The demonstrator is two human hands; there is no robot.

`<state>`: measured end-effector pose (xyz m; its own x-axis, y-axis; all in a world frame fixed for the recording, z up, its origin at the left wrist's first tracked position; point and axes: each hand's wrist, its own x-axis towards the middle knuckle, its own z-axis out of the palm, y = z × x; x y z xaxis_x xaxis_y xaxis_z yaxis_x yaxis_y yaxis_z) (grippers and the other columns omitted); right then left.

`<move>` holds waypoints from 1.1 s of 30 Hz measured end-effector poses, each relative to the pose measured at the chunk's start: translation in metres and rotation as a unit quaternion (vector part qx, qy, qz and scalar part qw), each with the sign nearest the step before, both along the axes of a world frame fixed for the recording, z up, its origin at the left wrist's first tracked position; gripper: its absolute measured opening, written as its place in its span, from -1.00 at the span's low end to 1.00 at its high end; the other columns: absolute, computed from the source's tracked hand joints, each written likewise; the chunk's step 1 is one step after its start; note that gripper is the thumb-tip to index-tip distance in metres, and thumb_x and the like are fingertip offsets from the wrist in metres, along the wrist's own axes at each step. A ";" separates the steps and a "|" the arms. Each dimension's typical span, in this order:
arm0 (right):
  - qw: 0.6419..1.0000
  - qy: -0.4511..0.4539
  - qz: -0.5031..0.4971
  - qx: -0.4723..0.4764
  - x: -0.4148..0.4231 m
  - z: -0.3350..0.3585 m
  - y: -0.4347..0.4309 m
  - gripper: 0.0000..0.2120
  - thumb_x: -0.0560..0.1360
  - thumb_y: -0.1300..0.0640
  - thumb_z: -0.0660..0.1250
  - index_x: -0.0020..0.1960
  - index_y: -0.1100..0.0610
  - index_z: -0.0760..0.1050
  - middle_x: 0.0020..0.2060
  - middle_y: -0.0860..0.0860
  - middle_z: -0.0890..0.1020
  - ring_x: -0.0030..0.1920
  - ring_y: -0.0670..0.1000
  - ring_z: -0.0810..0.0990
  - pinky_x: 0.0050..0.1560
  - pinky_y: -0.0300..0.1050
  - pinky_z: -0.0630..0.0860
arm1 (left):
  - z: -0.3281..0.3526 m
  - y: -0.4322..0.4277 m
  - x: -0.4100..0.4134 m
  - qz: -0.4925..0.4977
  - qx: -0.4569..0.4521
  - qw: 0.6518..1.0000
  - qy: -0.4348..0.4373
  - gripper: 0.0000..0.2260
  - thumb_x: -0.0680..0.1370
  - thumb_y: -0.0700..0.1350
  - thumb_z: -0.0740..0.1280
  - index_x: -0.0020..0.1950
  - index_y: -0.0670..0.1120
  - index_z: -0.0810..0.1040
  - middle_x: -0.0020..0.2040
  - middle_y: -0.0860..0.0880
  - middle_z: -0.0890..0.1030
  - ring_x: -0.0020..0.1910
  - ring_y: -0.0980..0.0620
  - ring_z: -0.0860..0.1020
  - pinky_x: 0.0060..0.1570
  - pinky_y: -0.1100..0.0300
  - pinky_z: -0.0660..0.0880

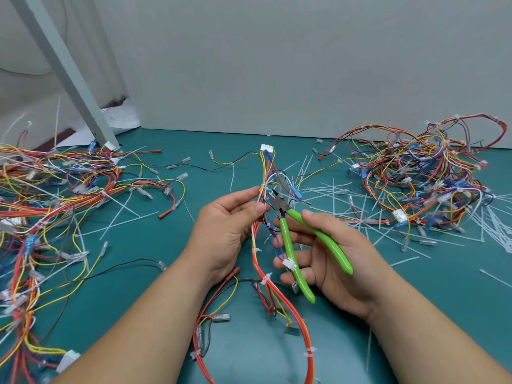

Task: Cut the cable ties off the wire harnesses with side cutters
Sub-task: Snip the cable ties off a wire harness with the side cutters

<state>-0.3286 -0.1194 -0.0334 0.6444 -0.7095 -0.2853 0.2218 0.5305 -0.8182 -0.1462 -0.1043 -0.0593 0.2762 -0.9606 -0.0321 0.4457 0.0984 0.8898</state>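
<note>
The left hand (pixel 227 225) pinched the harness (pixel 255 245) between thumb and fingers, holding it upright at the middle of the green table (pixel 138 273). A white cable tie (pixel 262 187) sat at its fingertips. Just to the right, the right hand (pixel 332 259) gripped the side cutters (pixel 286 242), handles spread, the tip beside the wires just below that tie. Cut ties (pixel 332 189) lay scattered farther right.
</note>
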 end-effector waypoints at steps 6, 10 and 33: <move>1.000 -0.008 -0.003 0.001 -0.001 0.001 0.001 -0.44 0.44 -0.05 0.42 0.26 0.35 0.56 -0.09 0.20 0.64 -0.25 0.20 0.72 -0.36 -0.01 0.67 | -0.001 0.000 0.001 -0.004 -0.001 1.000 -0.007 -0.63 0.33 -0.26 0.47 0.14 -0.19 0.65 -0.03 -0.17 0.74 -0.11 0.04 0.71 -0.14 0.31 0.58; 1.000 -0.018 0.003 -0.002 -0.001 0.001 0.001 -0.45 0.44 -0.04 0.43 0.25 0.35 0.58 -0.10 0.19 0.64 -0.23 0.20 0.73 -0.35 -0.04 0.68 | -0.002 -0.001 0.001 -0.007 -0.003 1.000 -0.008 -0.61 0.34 -0.24 0.48 0.17 -0.22 0.64 0.03 -0.21 0.73 -0.08 -0.01 0.70 -0.08 0.25 0.60; 0.999 0.031 -0.023 -0.039 0.000 0.002 0.003 -0.52 0.40 -0.02 0.45 0.16 0.31 0.64 -0.16 0.16 0.64 -0.42 0.14 0.62 -0.41 -0.05 0.58 | -0.006 0.000 0.001 -0.022 -0.003 0.999 -0.039 -0.59 0.35 -0.22 0.50 0.19 -0.24 0.65 0.09 -0.27 0.70 0.01 -0.16 0.67 0.17 0.03 0.60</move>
<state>-0.3282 -0.1167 -0.0309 0.5942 -0.7590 -0.2660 0.1920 0.4551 -0.8695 -0.1452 -0.1046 -0.0653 0.2345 -0.9721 -0.0062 0.3794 0.0856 0.9213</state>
